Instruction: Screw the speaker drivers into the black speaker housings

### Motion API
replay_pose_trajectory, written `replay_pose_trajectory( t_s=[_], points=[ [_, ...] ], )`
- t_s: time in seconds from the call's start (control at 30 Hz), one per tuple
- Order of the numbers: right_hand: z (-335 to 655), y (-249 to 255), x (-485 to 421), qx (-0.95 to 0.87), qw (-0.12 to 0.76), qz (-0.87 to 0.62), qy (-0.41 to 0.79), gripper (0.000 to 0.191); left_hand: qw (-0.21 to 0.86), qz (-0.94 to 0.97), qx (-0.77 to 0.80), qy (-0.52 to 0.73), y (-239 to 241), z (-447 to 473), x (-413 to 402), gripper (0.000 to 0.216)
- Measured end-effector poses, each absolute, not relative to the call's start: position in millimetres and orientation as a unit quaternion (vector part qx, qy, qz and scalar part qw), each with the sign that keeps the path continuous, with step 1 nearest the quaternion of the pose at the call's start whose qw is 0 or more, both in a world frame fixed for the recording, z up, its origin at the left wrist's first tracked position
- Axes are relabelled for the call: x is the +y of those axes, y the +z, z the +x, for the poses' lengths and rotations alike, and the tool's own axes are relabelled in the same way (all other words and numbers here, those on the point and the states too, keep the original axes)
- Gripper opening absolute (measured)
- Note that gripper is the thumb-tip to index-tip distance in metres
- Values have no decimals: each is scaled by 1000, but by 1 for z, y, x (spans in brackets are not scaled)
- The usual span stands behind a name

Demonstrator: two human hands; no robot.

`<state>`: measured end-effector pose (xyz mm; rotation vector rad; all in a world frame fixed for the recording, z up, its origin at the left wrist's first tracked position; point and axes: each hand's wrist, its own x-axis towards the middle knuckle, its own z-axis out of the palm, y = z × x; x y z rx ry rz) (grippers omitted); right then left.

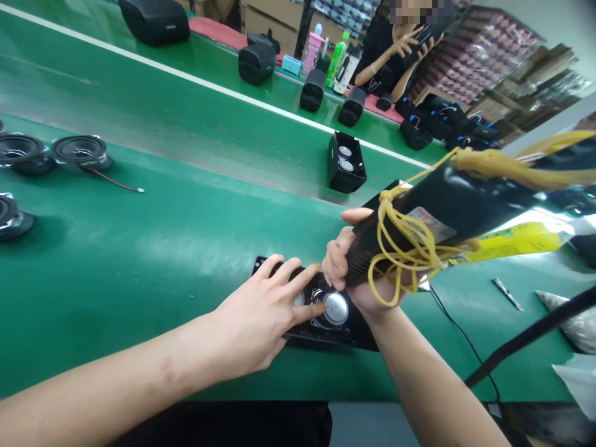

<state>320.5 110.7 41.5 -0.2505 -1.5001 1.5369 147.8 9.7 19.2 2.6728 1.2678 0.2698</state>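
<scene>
My left hand (265,313) lies across a black speaker panel (356,332) with its fingers spread, one fingertip touching the edge of a round silver-backed speaker driver (336,309). A second silver driver is mostly covered by those fingers. My right hand (339,261) is wrapped round a thick black electric screwdriver (465,192), which stands over the panel's right part. Yellow rubber bands (405,242) are knotted round the tool's body. Its tip is hidden behind my hand and the tool itself.
Loose round speakers (80,150) lie at the left, one with a red wire. Beyond stands an open black speaker box (347,162). Black housings (257,61) line the far side, where a co-worker (379,56) holds a black part. A thick black cable (531,338) crosses at right.
</scene>
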Motion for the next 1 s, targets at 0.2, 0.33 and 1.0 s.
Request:
replay_pose_trajectory(
  t_s=[0.2,0.33,1.0],
  points=[
    [324,40,110,-599,497,-96,621,57,78,899,422,86,19,147,9,73],
    [323,39,108,-593,503,-107,620,54,83,900,420,79,19,147,9,73],
    [416,100,100,-465,701,-242,483,42,194,823,525,92,16,111,14,37]
  ],
)
